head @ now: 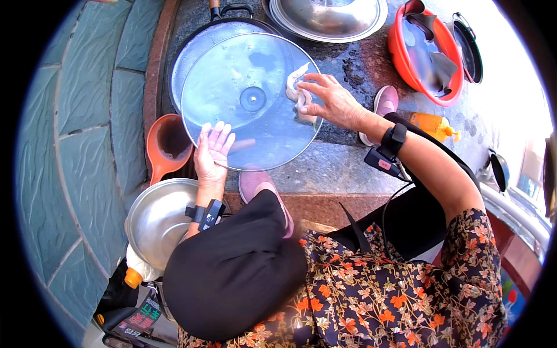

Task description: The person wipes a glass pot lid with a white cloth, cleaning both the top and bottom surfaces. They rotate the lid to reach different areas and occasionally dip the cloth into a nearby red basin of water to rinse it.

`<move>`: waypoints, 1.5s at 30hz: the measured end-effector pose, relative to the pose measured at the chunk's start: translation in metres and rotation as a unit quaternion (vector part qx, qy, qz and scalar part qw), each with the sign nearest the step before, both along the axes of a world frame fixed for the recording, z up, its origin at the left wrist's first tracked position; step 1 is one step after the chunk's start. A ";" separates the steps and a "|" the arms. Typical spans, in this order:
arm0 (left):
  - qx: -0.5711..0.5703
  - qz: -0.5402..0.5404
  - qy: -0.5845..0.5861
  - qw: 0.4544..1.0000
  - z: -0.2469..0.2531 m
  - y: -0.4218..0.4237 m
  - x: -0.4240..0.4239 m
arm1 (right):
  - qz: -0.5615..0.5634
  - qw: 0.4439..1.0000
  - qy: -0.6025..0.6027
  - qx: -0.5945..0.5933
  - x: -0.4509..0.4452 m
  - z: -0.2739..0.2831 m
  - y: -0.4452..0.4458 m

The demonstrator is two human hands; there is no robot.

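Note:
A round glass pan lid [235,104] with a metal rim lies tilted over a wide dark pan [177,82] of soapy water. My left hand [214,150] holds the lid's lower left rim, palm up with the fingers seen at the glass. A wet whitish cloth [292,87] lies crumpled on the lid's right side. My right hand [324,98] is over that cloth, fingers spread and slightly bent, the tips touching or just above it. The lid's round knob shows near its middle.
Left stand an orange dipper [169,143] with dark liquid and a steel pot [152,213]. A domed steel lid [330,19] is beyond. Right are a red basin [452,43] holding water and dark pieces, and an orange bottle [428,126]. A stone step edge [348,191] runs before my feet.

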State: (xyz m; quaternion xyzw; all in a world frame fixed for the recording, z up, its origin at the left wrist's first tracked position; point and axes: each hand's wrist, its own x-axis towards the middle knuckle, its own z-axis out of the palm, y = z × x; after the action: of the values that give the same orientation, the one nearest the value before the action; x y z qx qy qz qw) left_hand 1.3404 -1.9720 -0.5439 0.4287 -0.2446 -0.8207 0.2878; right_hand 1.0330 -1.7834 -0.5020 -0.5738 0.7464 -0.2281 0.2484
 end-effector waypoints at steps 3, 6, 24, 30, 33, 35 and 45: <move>0.004 -0.016 -0.003 1.000 0.001 0.003 -0.001 | 0.001 1.000 0.015 -0.010 0.014 -0.020 -0.013; 0.001 -0.025 -0.009 1.000 0.000 0.005 -0.004 | 0.022 0.996 -0.056 -0.070 0.040 -0.054 -0.027; -0.047 -0.054 -0.045 0.996 -0.004 0.003 -0.014 | 0.155 0.973 0.052 -0.164 0.112 -0.078 -0.067; -0.064 -0.067 -0.042 0.995 0.006 -0.002 -0.012 | 0.126 0.956 0.084 -0.250 0.079 -0.067 -0.178; -0.058 -0.063 -0.041 0.995 0.009 -0.002 -0.013 | -0.003 0.980 0.139 -0.139 0.024 -0.078 -0.186; -0.061 -0.070 -0.042 0.995 0.010 -0.003 -0.018 | -0.048 0.984 0.111 -0.129 0.006 -0.084 -0.177; -0.084 -0.090 -0.061 0.991 0.015 -0.005 -0.019 | -0.078 0.948 -0.302 -0.059 0.095 -0.036 -0.217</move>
State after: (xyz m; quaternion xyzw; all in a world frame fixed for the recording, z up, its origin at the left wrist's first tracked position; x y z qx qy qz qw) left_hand 1.3213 -1.9775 -0.5294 0.4289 -0.3670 -0.7921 0.2323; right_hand 1.1284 -2.0008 -0.5382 -0.4319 0.6643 -0.4527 0.4090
